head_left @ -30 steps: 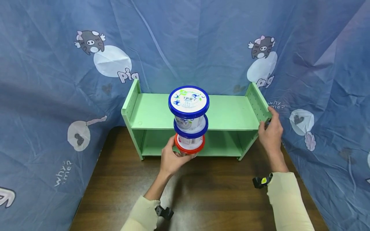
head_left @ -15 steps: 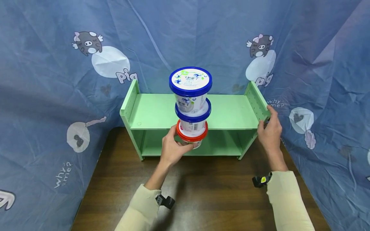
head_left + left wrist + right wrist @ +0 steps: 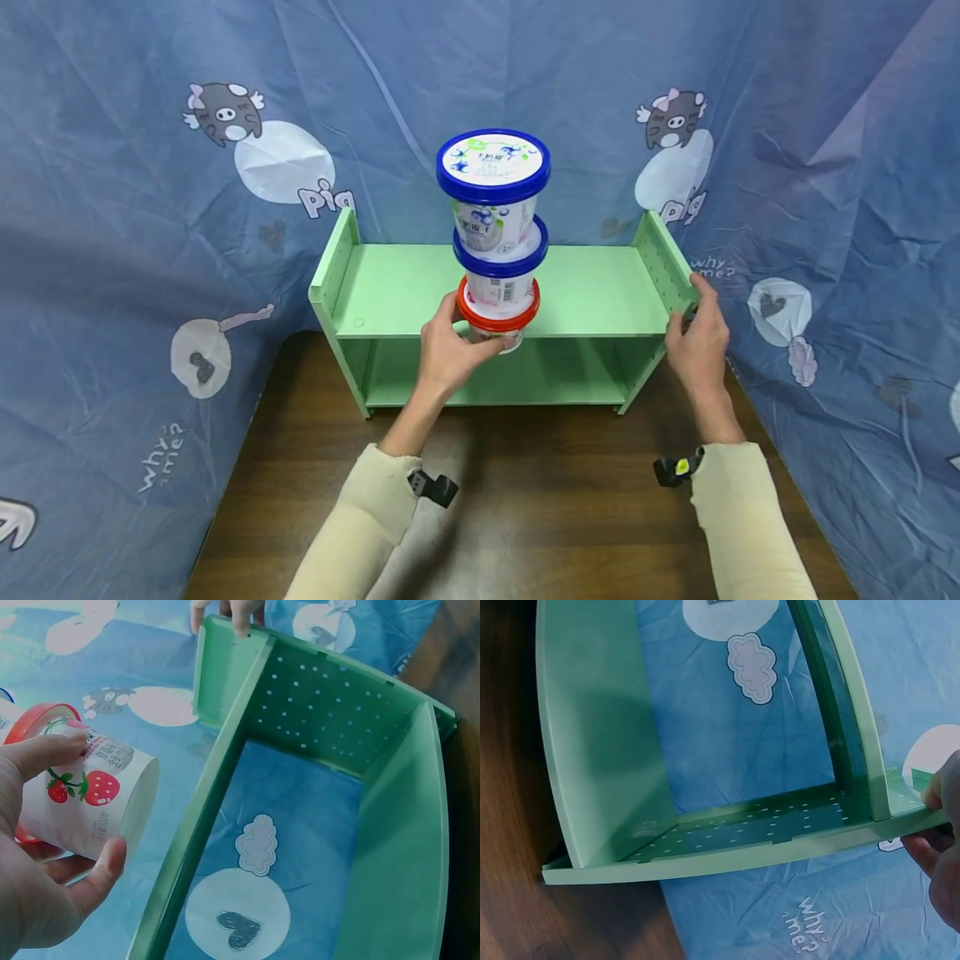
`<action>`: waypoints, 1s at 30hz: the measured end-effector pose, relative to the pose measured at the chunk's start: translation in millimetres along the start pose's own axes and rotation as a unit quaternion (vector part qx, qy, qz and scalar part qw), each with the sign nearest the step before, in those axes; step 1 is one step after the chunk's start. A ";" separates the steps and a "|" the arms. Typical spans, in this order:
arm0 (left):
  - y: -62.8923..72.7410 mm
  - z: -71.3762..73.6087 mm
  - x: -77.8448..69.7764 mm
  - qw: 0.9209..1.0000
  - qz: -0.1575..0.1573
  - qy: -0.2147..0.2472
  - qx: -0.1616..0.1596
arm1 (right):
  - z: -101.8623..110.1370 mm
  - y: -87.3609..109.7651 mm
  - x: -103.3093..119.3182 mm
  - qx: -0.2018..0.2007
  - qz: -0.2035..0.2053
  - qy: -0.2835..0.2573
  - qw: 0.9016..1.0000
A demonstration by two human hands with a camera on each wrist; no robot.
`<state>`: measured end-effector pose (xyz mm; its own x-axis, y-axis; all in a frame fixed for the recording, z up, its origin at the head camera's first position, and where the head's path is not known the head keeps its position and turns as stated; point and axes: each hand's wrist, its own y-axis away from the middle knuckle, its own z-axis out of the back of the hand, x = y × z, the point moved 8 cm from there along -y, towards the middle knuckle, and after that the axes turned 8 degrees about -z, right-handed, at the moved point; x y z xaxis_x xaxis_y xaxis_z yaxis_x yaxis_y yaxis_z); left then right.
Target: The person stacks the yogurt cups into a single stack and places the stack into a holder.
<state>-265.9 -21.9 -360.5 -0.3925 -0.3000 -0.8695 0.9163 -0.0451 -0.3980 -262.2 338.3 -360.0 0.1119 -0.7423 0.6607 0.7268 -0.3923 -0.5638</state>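
Note:
My left hand (image 3: pixel 444 357) holds the lowest of three stacked round tubs, the one with a red lid (image 3: pixel 498 322). In the left wrist view, strawberries are printed on this tub (image 3: pixel 94 787), with the thumb and fingers round its side. Two blue-lidded tubs ride on it: a middle tub (image 3: pixel 501 289) and a larger-looking top tub (image 3: pixel 491 221). The stack stands upright and overlaps the upper board of a green two-tier shelf (image 3: pixel 592 296) in the head view. My right hand (image 3: pixel 699 337) grips the front edge of the shelf's right side panel (image 3: pixel 780 857), thumb inside, fingers outside.
Below the upper board is the shelf's lower board (image 3: pixel 555 383). The shelf stands on a brown wooden table (image 3: pixel 555 483). Blue cloth (image 3: pixel 420 75) with pig prints hangs behind and on both sides. The shelf's left side panel (image 3: pixel 335 258) rises above the upper board.
My left hand has moved upward in the head view with the whole tub stack, from in front of the lower board to the upper board's front edge. My right hand keeps its grip.

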 end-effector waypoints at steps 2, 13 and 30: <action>-4.6 -1.5 0.9 1.000 0.003 0.007 -0.001 | 0.0 -0.2 -0.6 0.002 -0.002 0.000 1.000; -30.7 -9.1 8.8 1.000 0.018 0.011 -0.009 | 0.3 -1.0 0.1 0.005 0.007 -0.001 1.000; -55.9 -19.2 23.8 0.999 0.044 0.010 -0.014 | 0.1 -0.8 -0.5 -0.003 0.009 -0.004 1.000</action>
<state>-328.1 -8.2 -364.5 -0.3118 -0.2833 -0.9069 0.9450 0.0072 -0.3271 -262.7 339.0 -359.9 0.1313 -0.7451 0.6539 0.7200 -0.3817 -0.5795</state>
